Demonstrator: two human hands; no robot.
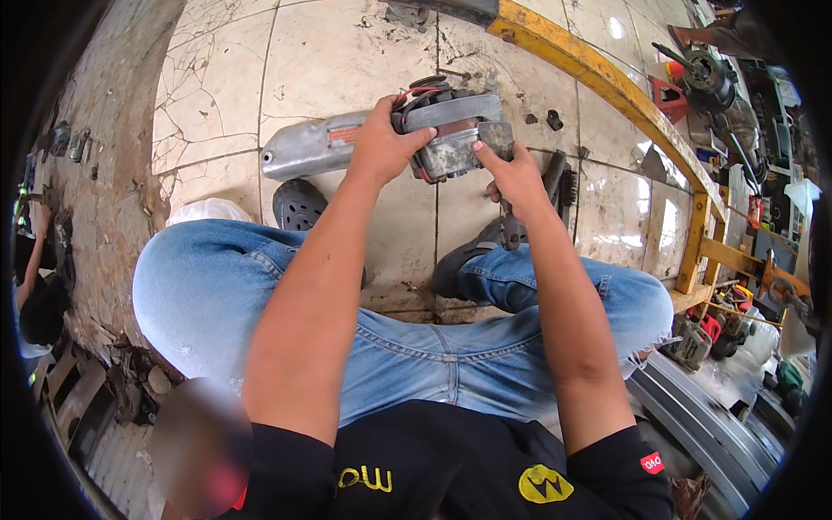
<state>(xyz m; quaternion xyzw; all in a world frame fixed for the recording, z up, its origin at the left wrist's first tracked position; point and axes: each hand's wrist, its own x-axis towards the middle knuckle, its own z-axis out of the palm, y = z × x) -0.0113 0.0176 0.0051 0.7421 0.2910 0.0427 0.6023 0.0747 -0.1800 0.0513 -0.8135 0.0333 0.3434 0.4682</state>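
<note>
My left hand [390,143] is closed round the left side of a grimy metal engine part [446,152] with a red wire and dark round pieces at its top. The thumb presses on its face. My right hand [516,180] is closed on a scraper [496,139], with its wide flat blade over the right side of the part. Its dark handle extends below my fingers. Whether the blade touches the part I cannot tell. Behind my left hand a long grey metal cover [299,147] with a red label lies on the tiles.
A wire brush [568,195] lies on the floor right of my right hand. A yellow steel frame [607,87] crosses the upper right. Beyond it are a red stand [669,100] and cluttered tools and bottles. Dark clogs [297,204] are on my feet.
</note>
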